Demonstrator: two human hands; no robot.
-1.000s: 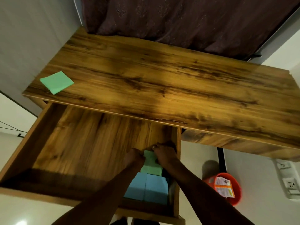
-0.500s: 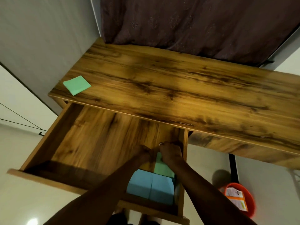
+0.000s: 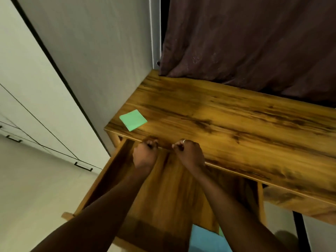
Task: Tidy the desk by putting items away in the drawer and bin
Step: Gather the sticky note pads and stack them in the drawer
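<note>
A green sticky pad [image 3: 133,120] lies on the left end of the wooden desk [image 3: 236,124]. Below the desk top the drawer [image 3: 171,190] stands pulled out. Blue pads [image 3: 205,239] and a sliver of a green pad [image 3: 221,231] show in its near right corner, partly hidden by my right arm. My left hand [image 3: 145,154] and my right hand [image 3: 190,153] hover side by side over the drawer at the desk's front edge. Both have curled fingers and hold nothing.
A dark curtain [image 3: 245,42] hangs behind the desk. A grey wall panel [image 3: 91,60] runs along the desk's left end, and pale cabinet fronts with black handles [image 3: 83,166] stand on the left.
Both hands have let go of the green pad in the drawer's right corner and risen to the desk's front edge. The view has swung left, so the red bin is out of sight.
</note>
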